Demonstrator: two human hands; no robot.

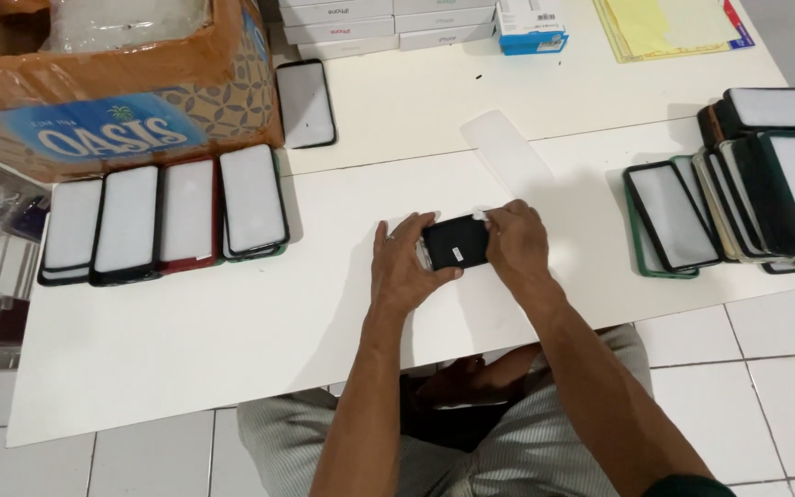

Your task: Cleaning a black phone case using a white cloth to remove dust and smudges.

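While both hands crowd over it, the black phone case (455,242) sits near the middle of the white table (232,322), and much of it is covered: the left hand (407,262) hides its left end, the right hand (517,241) its right end. Whether a small white scrap at the right fingertips is a tab or film is hard to make out.

Up at the top left, a cardboard box (121,92) is cut off by the edge, with clear plastic bags showing inside. White cartons (379,23) are stacked at the top edge, a blue and white box (531,26) beside them, yellow papers (669,26) further right.

A row of four cases (163,221) lies on the left of the table, face up, touching one another. An overlapping pile of cases (738,198) fans out on the right. One lone case (305,103) rests by the box, and a clear strip (508,147) lies just beyond the hands.

Both forearms reach in from below; left fingers curl around the case's end, right fingers pinch its upper corner.
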